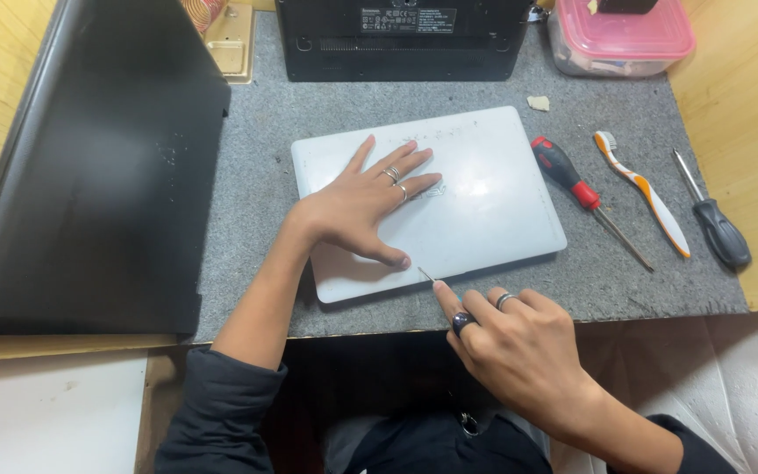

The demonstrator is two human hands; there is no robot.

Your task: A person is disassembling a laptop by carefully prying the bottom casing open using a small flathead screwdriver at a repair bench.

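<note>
A closed white laptop (484, 189) lies flat on a grey felt mat (256, 219). My left hand (361, 206) rests palm down on its lid, fingers spread, rings on two fingers. My right hand (511, 338) is at the laptop's near edge, pinching a thin metal pick (426, 275) whose tip touches that edge close to my left thumb.
A black laptop panel (98, 167) lies at the left. A black device (401, 39) stands at the back, a pink-lidded box (620, 35) beside it. To the right lie a red-handled screwdriver (572, 180), an orange-white toothbrush (647, 193) and a black screwdriver (717, 228).
</note>
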